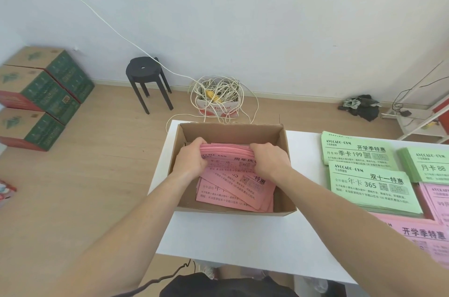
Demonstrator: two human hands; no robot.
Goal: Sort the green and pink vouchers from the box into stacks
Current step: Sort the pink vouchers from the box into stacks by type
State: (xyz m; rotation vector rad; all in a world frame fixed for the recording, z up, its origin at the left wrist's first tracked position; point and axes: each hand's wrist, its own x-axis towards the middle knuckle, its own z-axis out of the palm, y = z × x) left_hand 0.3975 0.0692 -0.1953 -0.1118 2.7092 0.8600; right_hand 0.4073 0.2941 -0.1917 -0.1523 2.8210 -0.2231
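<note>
Pink vouchers (240,191) lie fanned out loose in the bottom of the open cardboard box (230,130), which stands at the far left corner of the white bench (243,236). To the right of the box, three green stacks (369,190) lie face up on the bench, with two pink stacks (422,236) nearer the person at the right edge of the view. Inside the box, at its far side, a thick pink bundle (226,151) is held above the loose sheets. The left hand (188,160) grips its left end and the right hand (269,160) its right end, fingers (260,147) curled over the bundle's far edge.
</note>
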